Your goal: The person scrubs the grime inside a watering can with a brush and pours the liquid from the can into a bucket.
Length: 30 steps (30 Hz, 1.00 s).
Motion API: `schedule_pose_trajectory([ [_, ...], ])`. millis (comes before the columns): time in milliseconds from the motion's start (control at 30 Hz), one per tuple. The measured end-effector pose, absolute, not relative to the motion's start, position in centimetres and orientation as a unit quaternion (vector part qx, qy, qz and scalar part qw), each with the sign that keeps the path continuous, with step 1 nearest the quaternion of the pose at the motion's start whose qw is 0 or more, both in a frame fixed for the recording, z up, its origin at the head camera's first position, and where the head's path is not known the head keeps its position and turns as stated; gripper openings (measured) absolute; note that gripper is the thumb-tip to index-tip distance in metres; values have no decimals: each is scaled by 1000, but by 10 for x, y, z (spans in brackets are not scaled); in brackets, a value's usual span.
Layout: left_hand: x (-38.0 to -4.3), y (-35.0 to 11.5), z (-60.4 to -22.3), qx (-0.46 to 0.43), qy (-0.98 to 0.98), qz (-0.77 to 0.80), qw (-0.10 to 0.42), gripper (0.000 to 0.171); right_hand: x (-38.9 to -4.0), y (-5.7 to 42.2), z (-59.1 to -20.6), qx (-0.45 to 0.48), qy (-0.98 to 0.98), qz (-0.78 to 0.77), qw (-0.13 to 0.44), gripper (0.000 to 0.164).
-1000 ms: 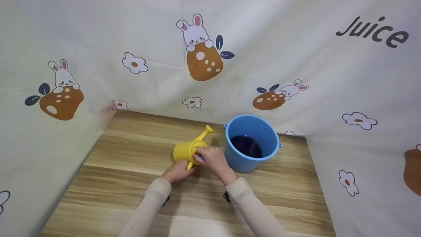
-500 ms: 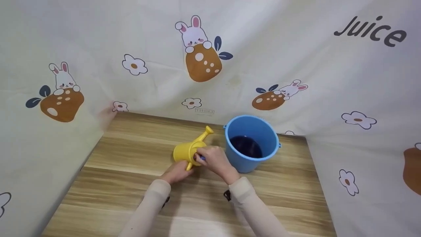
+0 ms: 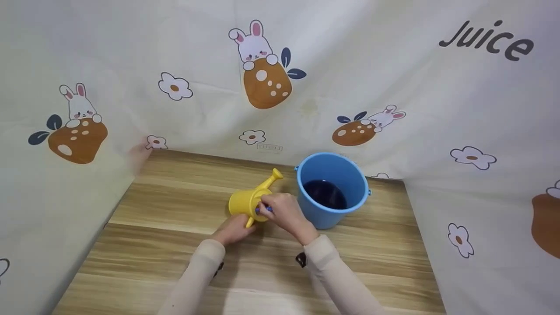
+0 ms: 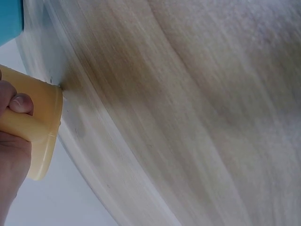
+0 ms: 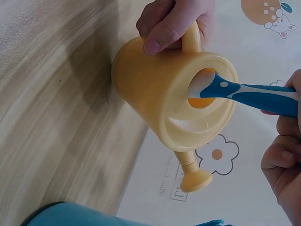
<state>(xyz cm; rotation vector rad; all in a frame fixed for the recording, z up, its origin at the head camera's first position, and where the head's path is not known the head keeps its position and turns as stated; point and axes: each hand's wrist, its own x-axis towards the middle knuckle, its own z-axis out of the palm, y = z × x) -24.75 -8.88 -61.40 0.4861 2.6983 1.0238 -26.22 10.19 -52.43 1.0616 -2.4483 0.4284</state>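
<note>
A yellow watering can [image 3: 239, 203] is tilted above the wooden surface, its top opening turned toward the right hand. My left hand [image 3: 232, 229] grips the can's handle, with fingers curled round it, as the right wrist view shows. In my right hand [image 3: 285, 213] is a blue-and-white brush handle [image 5: 257, 96], held at its blue end. The white end of this tool reaches into the can's round opening, and its tip is hidden inside. The can's spout [image 5: 193, 174] points away toward the back wall.
Just right of the hands stands a blue bucket [image 3: 321, 218] with dark liquid [image 3: 324, 194] at its bottom. Wood-grain board [image 3: 175, 258] lies under everything. A pale sheet [image 3: 210, 113] printed with rabbits and flowers encloses the back and sides.
The right hand has shifted slightly at the can's opening, with the brush handle still held. The can and left hand stay nearly in place; the whole view drifts slightly left.
</note>
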Motion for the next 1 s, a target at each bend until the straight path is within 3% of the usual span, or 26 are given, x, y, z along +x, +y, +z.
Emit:
schedule_pose_trajectory([
  [533, -248, -90, -613, 142, 915, 358, 116, 15, -264, 93, -552, 318, -908, 162, 219, 22],
  [833, -251, -90, -612, 138, 922, 343, 118, 14, -258, 93, -557, 263, -937, 102, 205, 47],
  [1000, -249, -89, -613, 143, 924, 335, 115, 11, -259, 98, -556, 280, -938, 101, 180, 46],
])
